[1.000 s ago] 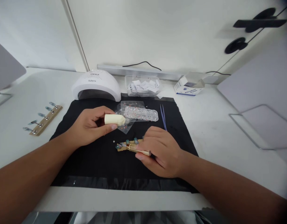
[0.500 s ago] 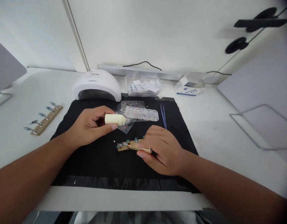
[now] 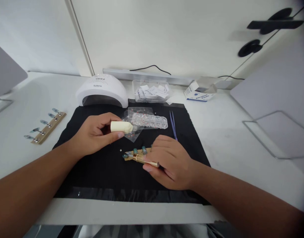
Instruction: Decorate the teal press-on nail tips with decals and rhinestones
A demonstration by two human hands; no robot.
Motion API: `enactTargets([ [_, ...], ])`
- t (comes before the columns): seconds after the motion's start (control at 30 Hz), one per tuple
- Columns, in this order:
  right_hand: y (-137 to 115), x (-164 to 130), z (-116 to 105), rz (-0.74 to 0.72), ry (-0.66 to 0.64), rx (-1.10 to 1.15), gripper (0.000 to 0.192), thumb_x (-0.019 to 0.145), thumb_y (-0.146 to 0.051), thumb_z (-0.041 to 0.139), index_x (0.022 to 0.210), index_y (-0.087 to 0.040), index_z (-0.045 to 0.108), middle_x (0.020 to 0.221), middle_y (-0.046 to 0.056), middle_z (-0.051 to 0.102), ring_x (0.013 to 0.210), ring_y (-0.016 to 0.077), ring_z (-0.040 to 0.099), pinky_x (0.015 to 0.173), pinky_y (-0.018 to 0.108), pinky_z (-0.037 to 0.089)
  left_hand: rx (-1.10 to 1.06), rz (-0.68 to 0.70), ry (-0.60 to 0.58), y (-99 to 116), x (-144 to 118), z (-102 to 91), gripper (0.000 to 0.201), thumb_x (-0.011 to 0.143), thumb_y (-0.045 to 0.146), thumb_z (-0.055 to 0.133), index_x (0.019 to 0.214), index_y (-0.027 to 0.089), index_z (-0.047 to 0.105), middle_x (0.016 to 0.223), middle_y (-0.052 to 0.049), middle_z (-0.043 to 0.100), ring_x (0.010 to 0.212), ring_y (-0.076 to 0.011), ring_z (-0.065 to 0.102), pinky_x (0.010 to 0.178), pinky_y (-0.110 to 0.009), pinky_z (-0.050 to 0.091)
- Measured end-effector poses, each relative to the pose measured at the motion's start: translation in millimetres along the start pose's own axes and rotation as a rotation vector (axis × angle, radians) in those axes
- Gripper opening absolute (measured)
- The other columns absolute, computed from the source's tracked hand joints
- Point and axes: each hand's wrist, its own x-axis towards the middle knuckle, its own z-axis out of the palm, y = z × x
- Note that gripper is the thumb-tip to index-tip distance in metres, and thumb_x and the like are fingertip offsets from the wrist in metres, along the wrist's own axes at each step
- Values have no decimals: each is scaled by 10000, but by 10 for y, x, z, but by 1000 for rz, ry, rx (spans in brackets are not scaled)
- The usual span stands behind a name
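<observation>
My left hand (image 3: 97, 134) is closed round a cream-coloured cylinder (image 3: 120, 126) with a rounded, ridged end, held sideways above the black mat (image 3: 92, 175). My right hand (image 3: 170, 160) grips a slim brush with a ribbed gold handle (image 3: 145, 160). Its tip points left, at a blue-green false nail on a tan nail stand (image 3: 128, 158); whether it touches the nail I cannot tell. More blue-green false nails (image 3: 144, 150) line that stand, whose right part is hidden behind my right hand. A small white bead (image 3: 120, 150) lies on the mat to the left.
Behind my hands are a clear rhinestone box (image 3: 152, 121), plastic sachets (image 3: 133, 135) and blue tweezers (image 3: 173, 125). A white nail lamp (image 3: 102, 89), a tub of white packets (image 3: 152, 92) and an open carton (image 3: 200, 92) stand farther back. Another nail stand (image 3: 51, 127) lies at left.
My right hand and the gold brush have shifted slightly left and toward me, showing more of the nails on the stand. My left hand keeps the cream cylinder in nearly the same place.
</observation>
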Motion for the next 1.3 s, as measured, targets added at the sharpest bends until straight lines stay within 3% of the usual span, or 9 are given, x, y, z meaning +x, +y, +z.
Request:
enactTargets([
  [1.3, -13, -9, 13, 1, -3, 4, 30, 885, -162, 555, 866, -159, 578, 636, 6, 620, 542, 143, 475, 567, 312, 391, -4, -1, 2, -32, -1, -4, 222, 816, 391, 705, 907, 189, 689, 737, 1, 688, 600, -130, 596, 526, -224, 434],
])
